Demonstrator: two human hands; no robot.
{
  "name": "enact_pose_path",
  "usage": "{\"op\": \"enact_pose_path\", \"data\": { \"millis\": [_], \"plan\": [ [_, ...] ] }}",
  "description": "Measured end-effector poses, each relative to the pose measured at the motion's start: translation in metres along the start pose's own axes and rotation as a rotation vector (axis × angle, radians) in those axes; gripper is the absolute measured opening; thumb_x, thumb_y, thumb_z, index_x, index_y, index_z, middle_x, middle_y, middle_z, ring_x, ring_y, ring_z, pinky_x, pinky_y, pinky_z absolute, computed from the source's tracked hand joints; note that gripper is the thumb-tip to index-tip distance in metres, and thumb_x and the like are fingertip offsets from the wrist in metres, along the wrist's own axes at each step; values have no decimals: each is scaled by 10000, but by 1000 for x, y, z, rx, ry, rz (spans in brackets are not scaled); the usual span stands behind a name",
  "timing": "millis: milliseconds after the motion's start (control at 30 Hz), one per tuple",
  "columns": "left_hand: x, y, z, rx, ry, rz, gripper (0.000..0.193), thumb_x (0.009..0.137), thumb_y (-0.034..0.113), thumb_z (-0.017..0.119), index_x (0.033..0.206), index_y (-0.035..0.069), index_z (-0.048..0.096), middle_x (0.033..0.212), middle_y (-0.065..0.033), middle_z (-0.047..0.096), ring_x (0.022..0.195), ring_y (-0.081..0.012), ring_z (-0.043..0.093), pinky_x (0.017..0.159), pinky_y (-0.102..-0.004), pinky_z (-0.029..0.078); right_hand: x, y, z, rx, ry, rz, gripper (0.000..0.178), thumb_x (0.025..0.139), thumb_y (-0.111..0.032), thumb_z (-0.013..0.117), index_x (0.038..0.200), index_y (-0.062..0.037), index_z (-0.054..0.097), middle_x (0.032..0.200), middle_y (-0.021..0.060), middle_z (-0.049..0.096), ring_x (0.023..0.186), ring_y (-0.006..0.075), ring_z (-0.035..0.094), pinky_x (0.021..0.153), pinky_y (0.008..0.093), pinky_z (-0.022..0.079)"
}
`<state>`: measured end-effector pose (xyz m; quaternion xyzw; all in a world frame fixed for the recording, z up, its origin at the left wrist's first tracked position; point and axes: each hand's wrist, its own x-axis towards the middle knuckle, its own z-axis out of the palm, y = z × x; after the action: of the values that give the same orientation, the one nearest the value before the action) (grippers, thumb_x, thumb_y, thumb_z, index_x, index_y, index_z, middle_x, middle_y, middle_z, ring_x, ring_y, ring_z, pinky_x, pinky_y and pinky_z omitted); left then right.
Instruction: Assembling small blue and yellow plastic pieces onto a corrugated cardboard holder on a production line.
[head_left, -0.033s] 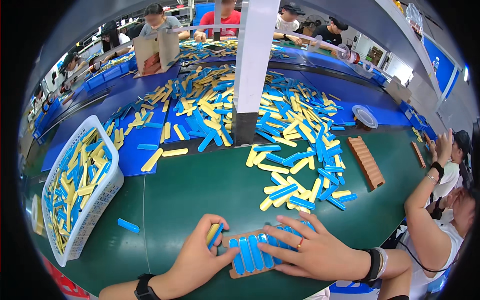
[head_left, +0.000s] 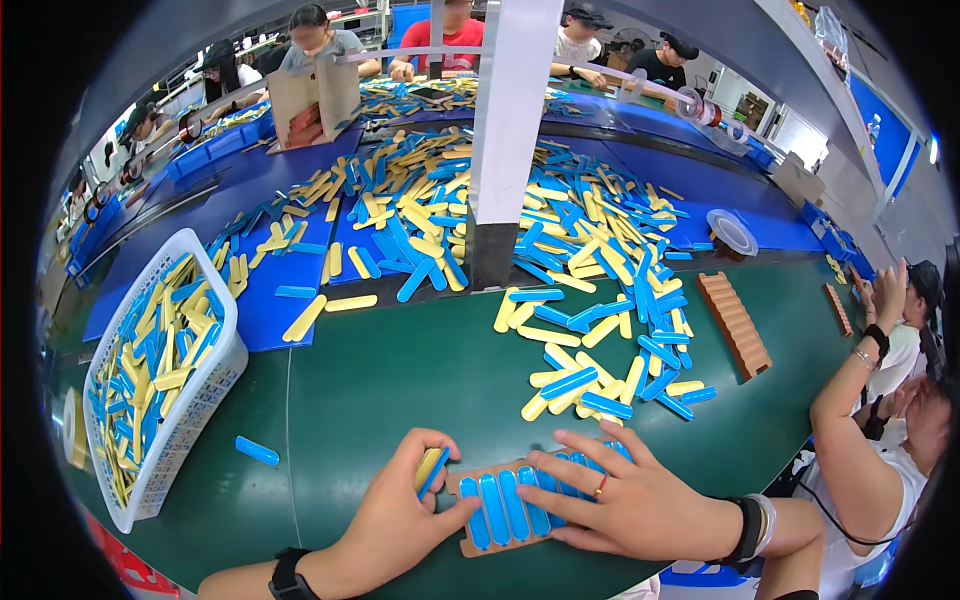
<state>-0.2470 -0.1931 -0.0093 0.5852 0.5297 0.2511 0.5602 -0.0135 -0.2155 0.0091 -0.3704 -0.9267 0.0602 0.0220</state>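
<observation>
Several blue and yellow strips (head_left: 427, 468) are clamped in the grip of the left hand (head_left: 395, 520), just left of the brown slotted tray (head_left: 478, 549) lying on the green counter (head_left: 400, 380). Blue strips (head_left: 505, 505) are seated side by side in the tray. The right hand (head_left: 625, 505) is laid flat over the tray's right part, its grip apart, fingers spread. A white basket (head_left: 215, 390) of strips stands well left of the tray.
</observation>
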Motion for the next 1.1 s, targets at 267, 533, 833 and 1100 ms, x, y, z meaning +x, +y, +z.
{"op": "enact_pose_path", "data": {
  "millis": [267,533,833,1100],
  "plan": [
    [4,0,-3,72,-54,38,424,747,82,691,1059,122,406,708,0,440,566,-70,377,491,-231,331,1,15,0,152,-65,-3,400,857,-304,559,1247,-231,502,1359,83,354,1276,344,268,977,573,237],
    [5,0,-6,82,-85,-2,413,753,93,685,1061,128,413,674,7,424,552,-68,380,485,-230,322,7,19,-2,244,-48,-33,427,860,-306,558,1277,-262,475,1376,92,331,1278,351,265,982,576,239],
    [7,-2,-6,49,-67,29,408,736,76,702,1041,130,436,717,13,416,548,-46,348,487,-202,307,26,10,5,155,24,-120,400,843,-324,579,1227,-239,506,1368,76,345,1269,331,300,972,574,272],
    [9,-2,-9,44,-98,35,401,745,116,696,1051,128,438,670,-3,433,555,-78,402,503,-238,338,29,11,3,215,-13,-82,342,857,-301,563,1184,-206,534,1360,101,353,1265,356,297,974,571,271]
  ]
}}
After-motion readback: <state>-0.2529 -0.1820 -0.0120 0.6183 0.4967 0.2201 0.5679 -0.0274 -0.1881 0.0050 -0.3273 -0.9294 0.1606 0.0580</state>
